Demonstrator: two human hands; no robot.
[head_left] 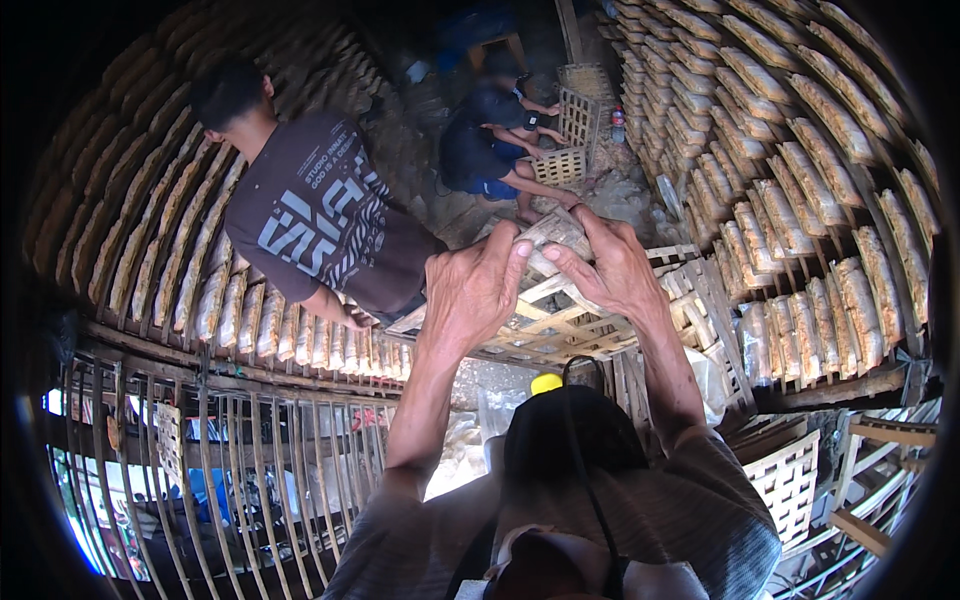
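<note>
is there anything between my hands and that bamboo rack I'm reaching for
Nothing visible is in the way. Your left hand and right hand already rest on the upper edge of the bamboo rack, fingers curled over its slats. Another person's hand is off to its left.

A single fisheye view is taken from the head, faced steeply downward. The raised hands and a bamboo rack point(545, 300) are seen close; drying racks are bent around the rim.
</note>
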